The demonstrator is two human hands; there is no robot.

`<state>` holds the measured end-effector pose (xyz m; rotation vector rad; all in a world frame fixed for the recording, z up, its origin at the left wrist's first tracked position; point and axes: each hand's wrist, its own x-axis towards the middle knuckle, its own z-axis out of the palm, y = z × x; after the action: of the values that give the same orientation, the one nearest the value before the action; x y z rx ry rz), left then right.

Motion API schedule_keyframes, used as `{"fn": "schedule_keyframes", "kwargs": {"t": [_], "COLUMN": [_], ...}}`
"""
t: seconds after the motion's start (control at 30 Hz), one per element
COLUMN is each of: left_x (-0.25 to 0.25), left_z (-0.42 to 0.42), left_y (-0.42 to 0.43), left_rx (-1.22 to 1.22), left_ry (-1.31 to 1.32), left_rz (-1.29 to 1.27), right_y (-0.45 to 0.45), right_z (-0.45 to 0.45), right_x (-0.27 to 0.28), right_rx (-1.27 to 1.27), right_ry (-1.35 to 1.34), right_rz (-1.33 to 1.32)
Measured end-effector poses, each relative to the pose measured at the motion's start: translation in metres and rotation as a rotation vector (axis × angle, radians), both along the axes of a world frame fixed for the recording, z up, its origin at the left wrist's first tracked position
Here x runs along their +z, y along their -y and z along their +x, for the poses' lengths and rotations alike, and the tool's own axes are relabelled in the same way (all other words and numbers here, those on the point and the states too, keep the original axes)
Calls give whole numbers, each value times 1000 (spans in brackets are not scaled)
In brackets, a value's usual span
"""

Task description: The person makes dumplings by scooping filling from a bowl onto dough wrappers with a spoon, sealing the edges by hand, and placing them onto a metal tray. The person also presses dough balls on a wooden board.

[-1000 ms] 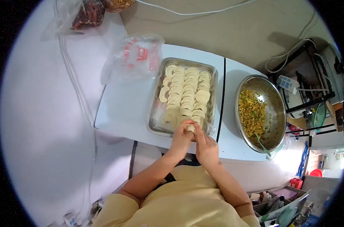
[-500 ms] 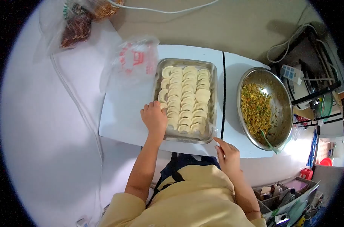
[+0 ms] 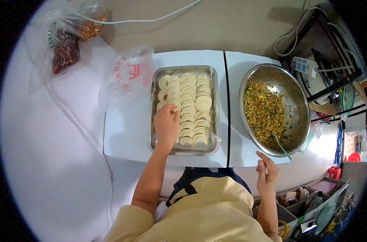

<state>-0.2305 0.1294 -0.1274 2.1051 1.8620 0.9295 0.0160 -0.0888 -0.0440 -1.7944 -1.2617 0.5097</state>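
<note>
A metal tray [image 3: 214,117] holds several columns of pale folded dumplings [image 3: 188,93], with one flat round of dough [image 3: 203,103] in the right column. Over the tray's left side, my left hand [image 3: 166,124] has its fingers pinched together, and a bit of pale dough shows at the fingertips; it seems to be a dumpling, though the hand covers most of it. My right hand [image 3: 267,175] hangs past the table's front edge, below the steel bowl. Its index finger is stretched out and nothing shows in it.
Right of the tray, the large steel bowl [image 3: 302,115] contains chopped filling [image 3: 264,113] and a green-handled utensil [image 3: 281,146]. A clear plastic bag with red print [image 3: 131,72] lies at the left. Bags of dried food [image 3: 66,50] sit at upper left; a rack [image 3: 332,86] stands right.
My left hand has shifted inward over the tray, with its fingers drawn together. My right hand has moved away from the tray's corner toward the bowl. The view has turned slightly right.
</note>
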Motion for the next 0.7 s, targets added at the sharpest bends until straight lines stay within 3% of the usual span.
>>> {"fn": "schedule_keyframes", "kwargs": {"t": [0.1, 0.3, 0.43, 0.57, 0.63, 0.7], "left_x": [-9, -29, -25, -32, -31, -20], "left_z": [35, 76, 82, 81, 85, 76], "left_y": [-12, -33, -35, -39, -30, -23], "left_rx": [-124, -160, -116, -134, -66, -120], "left_ry": [197, -97, -108, 88, 633, 762], "left_rz": [-219, 64, 35, -192, -300, -411], "right_y": [16, 47, 64, 74, 61, 53], "right_z": [21, 75, 106, 136, 141, 139], "right_x": [2, -3, -6, -22, -18, -15], "right_rx": [-110, -275, -444, -503, -280, -167], "right_ry": [-44, -81, -92, -106, 266, 176], "right_rz": [60, 148, 169, 102, -94, -184]}}
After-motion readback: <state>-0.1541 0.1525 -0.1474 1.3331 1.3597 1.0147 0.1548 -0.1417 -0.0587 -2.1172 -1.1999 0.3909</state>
